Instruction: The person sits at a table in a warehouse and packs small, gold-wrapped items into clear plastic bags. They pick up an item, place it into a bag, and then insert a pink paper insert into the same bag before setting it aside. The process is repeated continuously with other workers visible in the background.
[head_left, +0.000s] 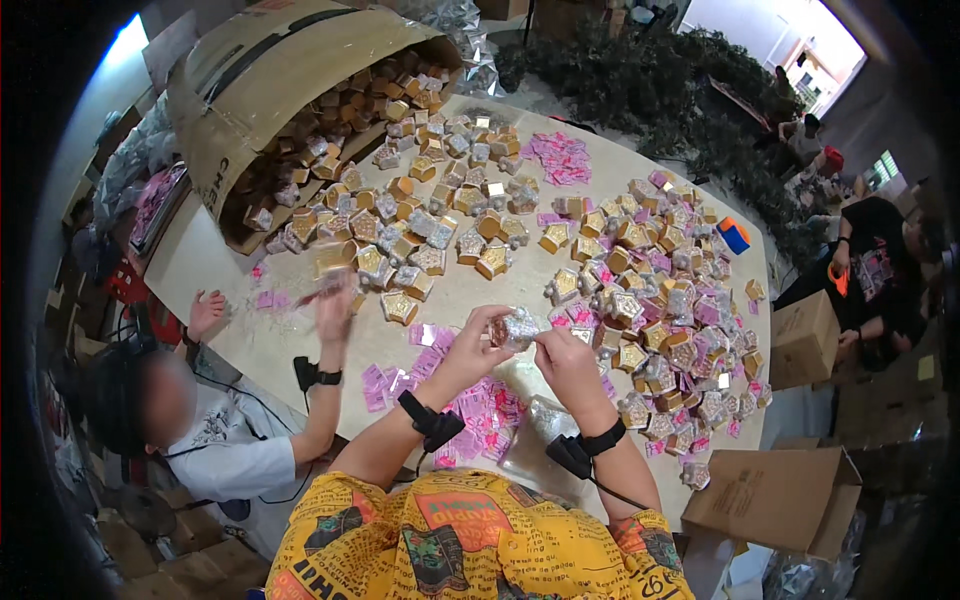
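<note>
Over the middle of the table, my left hand (470, 352) grips a small glittery silver piece (517, 329) between thumb and fingers. My right hand (570, 366) pinches at the piece's right edge; whether it holds a wrapper or the piece itself is too small to tell. Beneath my hands lie many small pink printed packets (488, 415). Beside them, under my right wrist, is a clear plastic bag (540, 432). To the right spreads a heap of gold, glitter-topped pieces (655, 335), mixed with pink packets.
A big cardboard box (290, 75) lies on its side at the far left, spilling gold pieces. A co-worker's blurred hand (335, 310) works at the left. Another pink packet pile (562, 158) lies far back; a blue-orange tape roll (733, 235) sits at the right edge. An open carton (765, 495) stands lower right.
</note>
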